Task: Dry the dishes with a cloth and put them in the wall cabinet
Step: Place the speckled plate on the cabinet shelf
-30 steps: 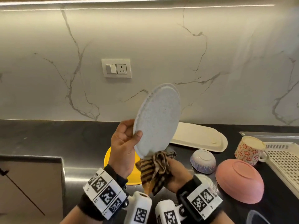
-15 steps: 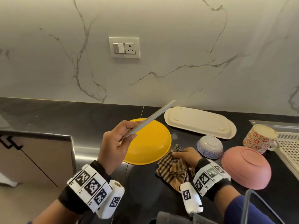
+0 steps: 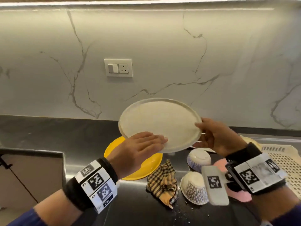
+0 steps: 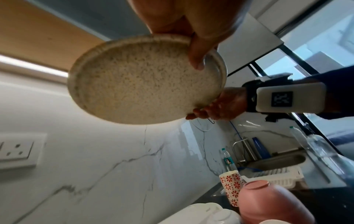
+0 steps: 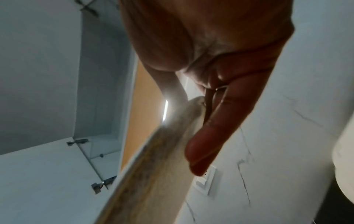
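Head view: speckled plate (image 3: 160, 123) pinched by both hands, left hand (image 3: 140, 147), right hand (image 3: 216, 137), rim-held for cabinet lift; cloth (image 3: 162, 181) discarded below.

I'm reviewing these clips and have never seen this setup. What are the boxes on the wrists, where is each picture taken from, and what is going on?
No machine here: a person wears cameras, one on the head and one on each wrist; the boxes are those cameras. The left hand and right hand hold a speckled plate by opposite rims above the dark counter. On it lie a checked cloth, a yellow plate and upturned bowls. The wrist views look up at the plate from below.
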Motion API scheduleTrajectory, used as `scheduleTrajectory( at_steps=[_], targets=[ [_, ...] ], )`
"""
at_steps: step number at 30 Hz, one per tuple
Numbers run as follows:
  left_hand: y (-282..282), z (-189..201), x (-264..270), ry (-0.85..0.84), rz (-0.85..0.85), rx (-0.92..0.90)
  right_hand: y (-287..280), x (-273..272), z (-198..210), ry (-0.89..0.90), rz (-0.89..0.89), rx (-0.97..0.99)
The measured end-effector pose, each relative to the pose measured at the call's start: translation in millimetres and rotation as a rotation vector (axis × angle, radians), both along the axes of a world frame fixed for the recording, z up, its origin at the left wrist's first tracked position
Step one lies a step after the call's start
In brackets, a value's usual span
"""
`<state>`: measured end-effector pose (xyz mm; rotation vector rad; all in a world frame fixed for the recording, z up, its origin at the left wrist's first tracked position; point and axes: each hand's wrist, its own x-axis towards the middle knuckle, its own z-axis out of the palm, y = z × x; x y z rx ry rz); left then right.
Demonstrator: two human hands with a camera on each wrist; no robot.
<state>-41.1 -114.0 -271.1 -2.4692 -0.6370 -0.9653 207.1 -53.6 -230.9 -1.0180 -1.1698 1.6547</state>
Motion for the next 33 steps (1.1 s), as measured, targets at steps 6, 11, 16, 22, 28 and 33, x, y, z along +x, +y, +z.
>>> scheduleTrajectory(
  at_steps=[6, 11, 16, 22, 28, 33],
  targets=[
    [7, 43, 17, 0.265, 0.043, 0.275, -17, 39, 57, -0.026, 0.061, 0.227],
    [22, 98, 32, 0.407, 0.193, 0.456, -24, 62, 116, -0.057, -0.022, 0.426],
    [42, 165, 44, 0.459, 0.246, 0.623, -26, 79, 179, -0.154, -0.12, 0.596],
    [78, 250, 46, 0.343, 0.366, 0.635, -14, 98, 263, -0.301, -0.349, 0.775],
    [100, 321, 41, 0.392, 0.622, 0.606, 6, 106, 339, -0.42, -0.513, 0.839],
    [129, 358, 36, 0.376, 0.636, 0.603, 40, 110, 398, -0.522, -0.657, 0.858]
  ],
)
